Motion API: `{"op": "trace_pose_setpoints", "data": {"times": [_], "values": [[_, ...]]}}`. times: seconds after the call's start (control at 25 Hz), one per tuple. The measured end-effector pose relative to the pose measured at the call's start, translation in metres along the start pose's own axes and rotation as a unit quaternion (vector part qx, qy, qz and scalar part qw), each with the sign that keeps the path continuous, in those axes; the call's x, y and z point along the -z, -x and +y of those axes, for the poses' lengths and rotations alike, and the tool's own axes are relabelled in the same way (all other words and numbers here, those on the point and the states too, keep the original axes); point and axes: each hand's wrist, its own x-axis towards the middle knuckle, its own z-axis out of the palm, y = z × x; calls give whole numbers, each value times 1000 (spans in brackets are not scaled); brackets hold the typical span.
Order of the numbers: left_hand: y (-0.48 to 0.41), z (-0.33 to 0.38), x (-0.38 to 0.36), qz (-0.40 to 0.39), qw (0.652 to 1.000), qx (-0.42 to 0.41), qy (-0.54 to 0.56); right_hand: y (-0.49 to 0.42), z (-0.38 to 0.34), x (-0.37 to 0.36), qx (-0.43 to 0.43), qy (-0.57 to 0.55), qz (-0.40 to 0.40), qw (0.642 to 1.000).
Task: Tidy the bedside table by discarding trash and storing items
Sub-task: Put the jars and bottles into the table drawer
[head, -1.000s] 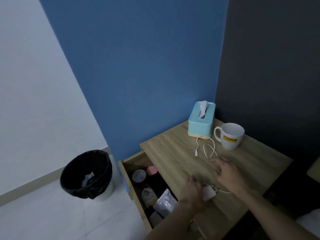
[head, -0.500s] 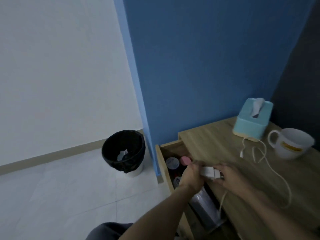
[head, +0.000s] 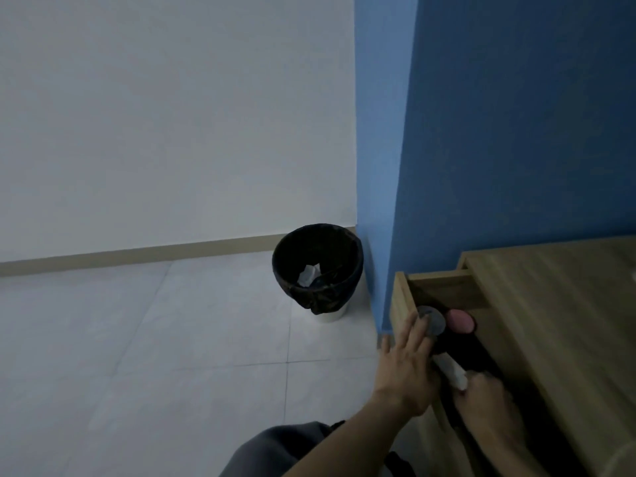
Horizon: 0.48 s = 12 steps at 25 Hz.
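Now L hand (head: 406,370) fingers (head: 418,333) straight on drawer (head: 401,304) — R hand (head: 488,404) pinches charger (head: 452,371) inside.

A white wall (head: 155,115) meets a pale tiled floor (head: 137,339) along a beige skirting (head: 137,256). On the right a blue wall (head: 516,132) juts out at a corner. A wooden table (head: 568,321) stands against it, its drawer (head: 444,284) pulled out. The light is dim.

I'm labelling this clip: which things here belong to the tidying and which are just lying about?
In the job: white charger in the right hand, open drawer, left hand at its front, bedside table, trash bin.
Lying about: grey-lidded jar, pink-lidded jar.
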Motion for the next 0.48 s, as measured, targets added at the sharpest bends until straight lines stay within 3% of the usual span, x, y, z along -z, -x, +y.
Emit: {"op": "trace_pose_setpoints", "data": {"times": [0.28,0.48], "values": [[13,-16,-1,13,1000,13,15,3,-9,-32,9,106,-23,994],[13,-16,1,-1,999,35,19,10,-21,-15,-11,12,-86,996]]}}
